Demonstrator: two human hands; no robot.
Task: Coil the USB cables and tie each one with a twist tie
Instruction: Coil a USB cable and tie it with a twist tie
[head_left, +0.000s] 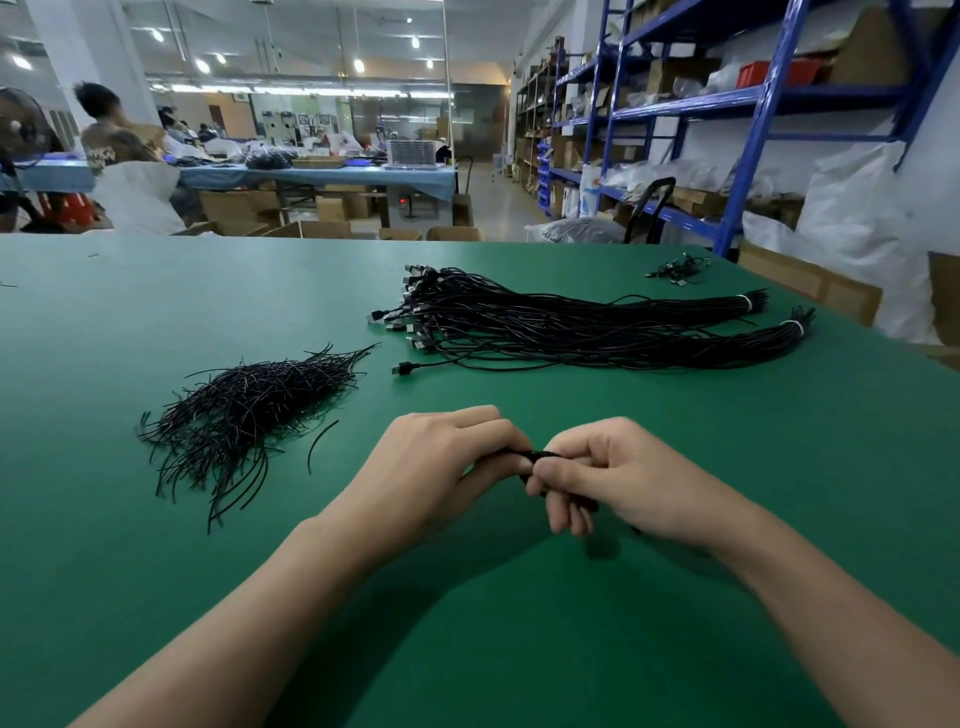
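1. The green counter (156, 312) spreads wide around the fingers. Its far edge lies well beyond them and its right edge slants away well to their right. Bare surface lies open between the fingers and the person.
2. Two long bundles of USB cables (571, 322) lie side by side beyond the fingers and to their right. Each is bound by a white band near its right end, with the plugs fanned out at the left.
3. One loose pile of twist ties (244, 410) lies to the left of the fingers, well apart from them.
4. Both forearms reach in and converge. The left hand (441, 467) and right hand (613, 478) meet knuckles up, fingers (571, 514) curled.
5. One small heap of cables (675, 270) sits far beyond the fingers, near the far edge.
6. One single cable (405, 369) lies beyond the fingers, its plug pointing left.
7. One coiled cable (540, 457) is clamped between the fingers of both hands and is mostly hidden by them.
8. One stray tie (322, 444) lies between the fingers and the pile.
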